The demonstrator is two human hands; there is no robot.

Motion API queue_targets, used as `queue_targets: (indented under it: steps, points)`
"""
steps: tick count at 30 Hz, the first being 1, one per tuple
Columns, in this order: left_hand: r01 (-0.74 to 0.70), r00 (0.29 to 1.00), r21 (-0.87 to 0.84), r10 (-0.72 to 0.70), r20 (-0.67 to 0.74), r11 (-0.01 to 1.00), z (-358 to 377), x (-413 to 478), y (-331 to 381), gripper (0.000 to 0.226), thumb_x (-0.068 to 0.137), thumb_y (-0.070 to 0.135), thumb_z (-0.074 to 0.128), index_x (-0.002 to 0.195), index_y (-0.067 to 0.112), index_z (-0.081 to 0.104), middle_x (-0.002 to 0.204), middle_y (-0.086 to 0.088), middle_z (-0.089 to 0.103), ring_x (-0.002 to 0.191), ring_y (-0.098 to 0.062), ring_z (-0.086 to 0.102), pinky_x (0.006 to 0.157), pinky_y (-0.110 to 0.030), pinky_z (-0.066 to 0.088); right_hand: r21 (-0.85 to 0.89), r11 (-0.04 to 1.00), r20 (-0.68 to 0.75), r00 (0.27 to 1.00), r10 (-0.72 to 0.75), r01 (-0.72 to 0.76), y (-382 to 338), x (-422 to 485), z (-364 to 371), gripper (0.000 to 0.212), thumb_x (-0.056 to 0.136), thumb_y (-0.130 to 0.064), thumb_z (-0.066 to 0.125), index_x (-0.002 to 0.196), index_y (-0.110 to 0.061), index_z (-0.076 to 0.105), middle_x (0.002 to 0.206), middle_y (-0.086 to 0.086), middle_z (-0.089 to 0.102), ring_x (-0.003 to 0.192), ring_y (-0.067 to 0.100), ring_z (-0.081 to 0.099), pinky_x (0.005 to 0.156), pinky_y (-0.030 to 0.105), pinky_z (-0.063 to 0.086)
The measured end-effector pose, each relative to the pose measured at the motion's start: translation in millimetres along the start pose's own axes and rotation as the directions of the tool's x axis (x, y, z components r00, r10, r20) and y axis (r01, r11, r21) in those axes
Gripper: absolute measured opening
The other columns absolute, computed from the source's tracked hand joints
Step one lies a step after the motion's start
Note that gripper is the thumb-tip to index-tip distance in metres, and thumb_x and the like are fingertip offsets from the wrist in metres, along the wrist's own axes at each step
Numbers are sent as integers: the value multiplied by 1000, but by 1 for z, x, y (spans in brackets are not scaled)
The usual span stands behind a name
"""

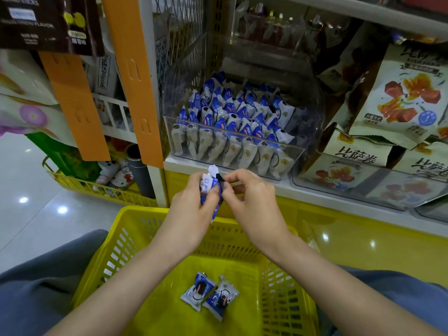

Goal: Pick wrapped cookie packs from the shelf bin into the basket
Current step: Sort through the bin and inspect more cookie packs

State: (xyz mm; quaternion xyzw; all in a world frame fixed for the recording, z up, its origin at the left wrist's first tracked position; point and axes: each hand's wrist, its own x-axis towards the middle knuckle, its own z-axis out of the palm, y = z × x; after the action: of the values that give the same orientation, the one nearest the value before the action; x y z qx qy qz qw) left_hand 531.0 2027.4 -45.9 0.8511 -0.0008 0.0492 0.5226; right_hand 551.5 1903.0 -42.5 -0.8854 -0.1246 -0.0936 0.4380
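Blue-and-white film wrapped the held cookie pack (209, 190), a small pillow-shaped sachet with a crimped white end sticking up and a dark patch near the top edge. In the head view, the left hand (191, 209) gripped it from the left, fingers curled round its body. The right hand (252, 197) pinched its upper right corner between thumb and forefinger, its other fingers curled in. The pack sat in the air just in front of the white shelf edge (315, 192) and above the far rim of the yellow plastic basket (116, 238).

Two cookie packs (208, 295) lay on the basket floor side by side and touching, both tilted. They had the same blue-and-white wrapper, each printed with a dark round sandwich cookie.

On the shelf stood the clear plastic shelf bin (169, 117), filled with matching packs (237, 112) set upright in rows — blue tops behind, pale fronts pressed to the front wall.

Right of the bin, large pale snack pouches (402, 98) with red-and-orange pictures leaned and lay in another clear tray. To the left hung orange display strips (131, 69), and below them a yellow wire basket (72, 183) of small goods stood on the glossy tiled floor (36, 190).
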Motion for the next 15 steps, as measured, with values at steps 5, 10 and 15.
queue_targets:
  steps: [5, 10, 15]
  points:
    - [205, 979, -240, -203, 33, 949, -1, 10, -2, 22, 94, 28, 48, 112, 15, 52, 86, 0, 64, 83, -15, 64, 80, -38, 54, 169, 977, 50, 991, 122, -129, -2, 5, 2, 7, 90, -15, 57, 93, -18, 63, 87, -4, 68, 78, 8, 65, 72, 26, 56]
    - [326, 938, -433, -346, 35, 840, 1, 10, -4, 19, 93, 27, 50, 106, 13, 52, 82, -4, 62, 74, -11, 64, 73, -37, 57, 97, 984, 175, 976, 130, -149, 0, 7, 3, 17, 90, -16, 57, 106, -16, 64, 97, -3, 69, 82, 3, 64, 72, 6, 48]
    - [330, 939, -477, -336, 75, 815, 3, 10, -1, 22, 93, 23, 51, 111, 11, 50, 86, -6, 64, 69, -6, 66, 61, -23, 57, 38, 995, 208, 975, 80, -89, 1, 7, -4, 19, 94, -15, 48, 101, -17, 66, 89, -2, 72, 81, 3, 64, 77, 25, 51]
